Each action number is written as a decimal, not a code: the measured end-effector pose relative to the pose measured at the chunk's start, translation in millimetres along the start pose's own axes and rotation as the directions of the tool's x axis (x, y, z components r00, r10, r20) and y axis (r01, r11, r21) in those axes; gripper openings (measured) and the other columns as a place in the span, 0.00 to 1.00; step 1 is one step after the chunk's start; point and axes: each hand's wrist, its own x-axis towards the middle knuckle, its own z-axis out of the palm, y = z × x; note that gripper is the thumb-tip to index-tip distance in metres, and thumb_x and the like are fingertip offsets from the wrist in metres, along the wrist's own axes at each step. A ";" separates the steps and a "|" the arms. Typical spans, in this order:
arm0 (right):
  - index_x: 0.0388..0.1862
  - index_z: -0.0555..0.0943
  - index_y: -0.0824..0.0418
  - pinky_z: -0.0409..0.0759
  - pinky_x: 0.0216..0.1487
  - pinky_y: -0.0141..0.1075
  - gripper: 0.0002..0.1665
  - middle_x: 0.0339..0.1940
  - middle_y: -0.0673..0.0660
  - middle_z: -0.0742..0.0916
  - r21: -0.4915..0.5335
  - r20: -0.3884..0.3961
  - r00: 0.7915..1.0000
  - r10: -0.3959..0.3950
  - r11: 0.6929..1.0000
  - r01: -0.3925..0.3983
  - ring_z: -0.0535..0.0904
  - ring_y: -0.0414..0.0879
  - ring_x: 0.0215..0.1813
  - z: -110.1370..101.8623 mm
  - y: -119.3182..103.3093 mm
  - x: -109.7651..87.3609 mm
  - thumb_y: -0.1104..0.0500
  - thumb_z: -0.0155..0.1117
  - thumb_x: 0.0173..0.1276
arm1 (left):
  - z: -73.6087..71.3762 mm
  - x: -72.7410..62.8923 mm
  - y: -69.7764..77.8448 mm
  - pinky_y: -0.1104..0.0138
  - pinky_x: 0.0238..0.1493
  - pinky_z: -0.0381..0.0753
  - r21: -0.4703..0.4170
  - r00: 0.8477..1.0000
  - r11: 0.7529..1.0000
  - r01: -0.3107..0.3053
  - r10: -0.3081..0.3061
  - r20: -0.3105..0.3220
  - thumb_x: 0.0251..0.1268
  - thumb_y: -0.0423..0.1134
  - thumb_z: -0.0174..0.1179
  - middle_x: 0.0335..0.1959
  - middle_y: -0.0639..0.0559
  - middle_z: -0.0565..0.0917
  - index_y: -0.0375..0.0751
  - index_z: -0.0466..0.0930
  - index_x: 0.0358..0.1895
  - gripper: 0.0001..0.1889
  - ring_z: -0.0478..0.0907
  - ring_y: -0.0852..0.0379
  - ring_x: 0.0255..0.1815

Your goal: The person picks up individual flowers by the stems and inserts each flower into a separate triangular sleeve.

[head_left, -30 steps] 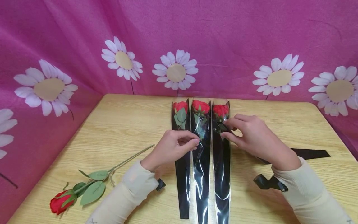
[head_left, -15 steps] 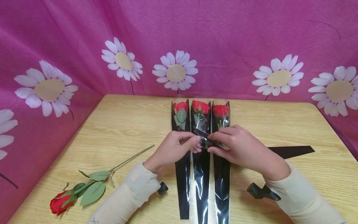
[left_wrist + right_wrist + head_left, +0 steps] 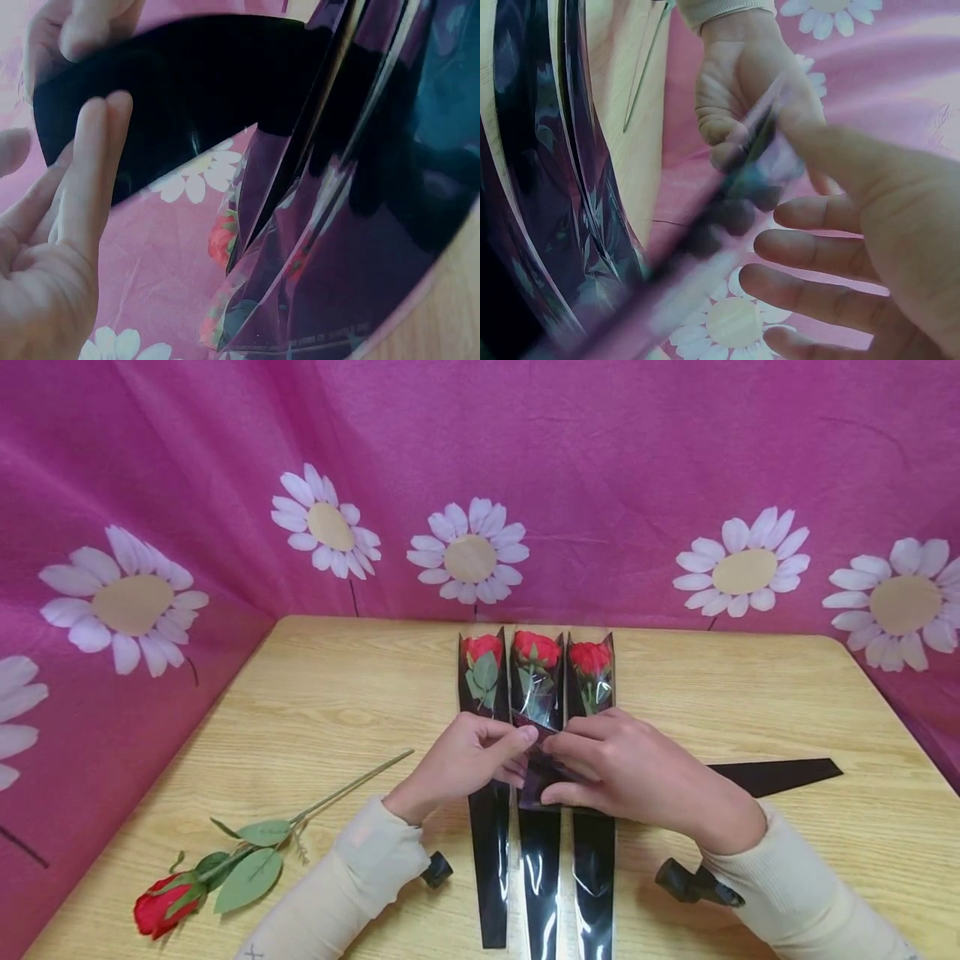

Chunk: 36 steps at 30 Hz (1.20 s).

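Observation:
In the head view my left hand (image 3: 472,764) pinches the near corner of a loose black flower sleeve (image 3: 776,775) between thumb and fingers. Opposite it, my right hand (image 3: 630,768) grips the same sleeve by its wide mouth. The sleeve's narrow end sticks out to the right, behind the right wrist. In the left wrist view the dark sleeve (image 3: 202,82) bends across, with left-hand fingers (image 3: 94,165) against it. Under both hands lie three wrapped red roses: a left one (image 3: 482,668), a middle one (image 3: 536,652) and a right one (image 3: 591,660), each in a black-backed clear sleeve.
An unwrapped red rose (image 3: 168,893) with green leaves lies at the table's left, stem pointing to the middle. The wooden table (image 3: 360,685) meets a pink cloth (image 3: 600,460) printed with white daisies at the back and sides. Black wrist mounts show beneath both sleeves.
My right hand has come left and toward me with the loose sleeve, from over the right rose to the left hand. The left hand has stayed nearly still and now holds the sleeve's corner.

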 end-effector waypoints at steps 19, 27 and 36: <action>0.55 0.88 0.53 0.75 0.34 0.29 0.25 0.29 0.43 0.84 0.004 -0.008 1.000 -0.009 1.000 0.009 0.68 0.31 0.27 -3.4 0.1 0.3 0.48 0.81 0.59 | 0.6 -1.8 -3.4 0.59 0.34 0.88 0.123 0.999 0.992 -0.036 0.035 0.015 0.72 0.44 0.65 0.32 0.50 0.88 0.46 0.91 0.40 0.08 0.81 0.59 0.25; 0.51 0.88 0.51 0.77 0.34 0.29 0.22 0.33 0.44 0.86 -0.008 -0.007 1.000 -0.021 1.000 0.021 0.72 0.33 0.29 -5.6 -3.6 -1.1 0.52 0.82 0.58 | 5.0 -1.9 -0.3 0.58 0.32 0.89 0.119 0.998 0.992 -0.038 0.033 0.046 0.70 0.42 0.68 0.35 0.46 0.91 0.43 0.90 0.39 0.07 0.81 0.59 0.25; 0.41 0.88 0.52 0.79 0.35 0.30 0.16 0.29 0.43 0.85 -0.019 -0.022 0.999 -0.024 1.000 0.024 0.74 0.34 0.30 -8.2 -0.7 -3.6 0.54 0.84 0.55 | 5.4 -1.6 -2.6 0.63 0.38 0.89 0.183 1.000 0.983 -0.028 0.025 0.016 0.71 0.47 0.67 0.31 0.52 0.88 0.47 0.89 0.36 0.09 0.83 0.60 0.30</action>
